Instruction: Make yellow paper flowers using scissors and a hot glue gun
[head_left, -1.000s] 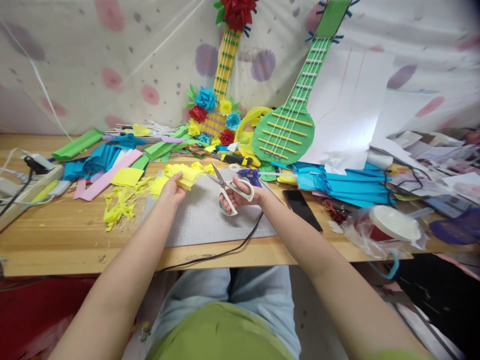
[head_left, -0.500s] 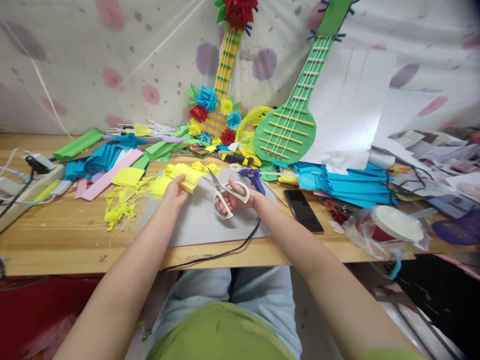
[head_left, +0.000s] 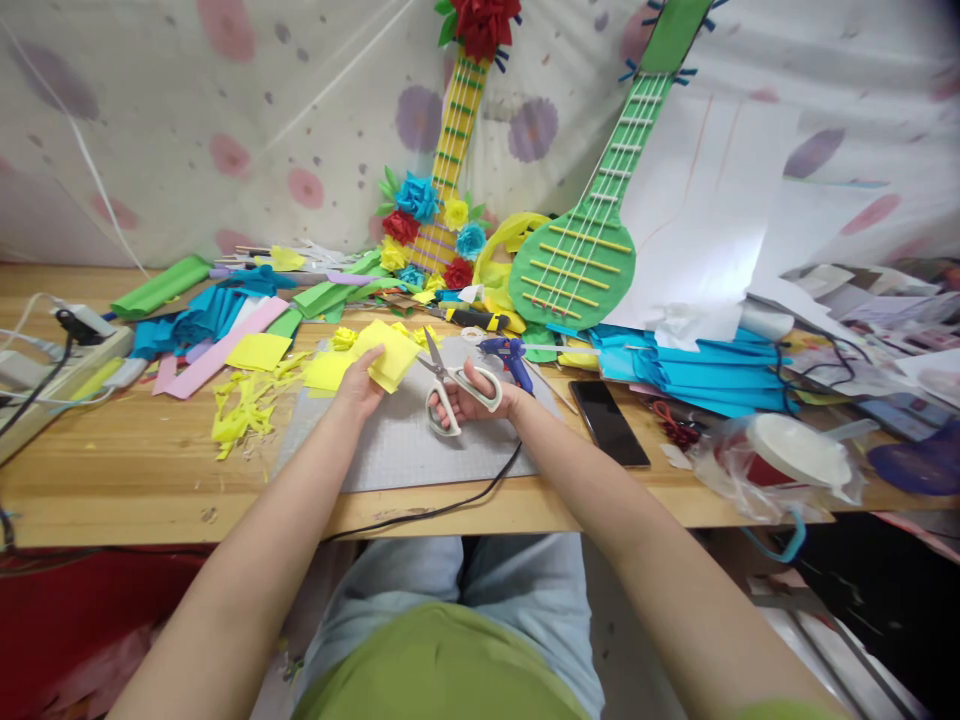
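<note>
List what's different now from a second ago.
The left hand has tilted the square yellow paper piece so its broad face shows more. The right hand, with the white-handled metal scissors, has shifted slightly left, uncovering more of the blue glue gun. Nothing was taken up or let go. The scissors stay open; the black rectangular phone and shredded yellow paper scraps lie as before.

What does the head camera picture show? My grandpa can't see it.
A person's left hand holds yellow paper while the right hand holds open white-handled scissors over a gray mat on a wooden table. Behind are a yellow guitar-shaped craft with paper flowers and a green one.
</note>
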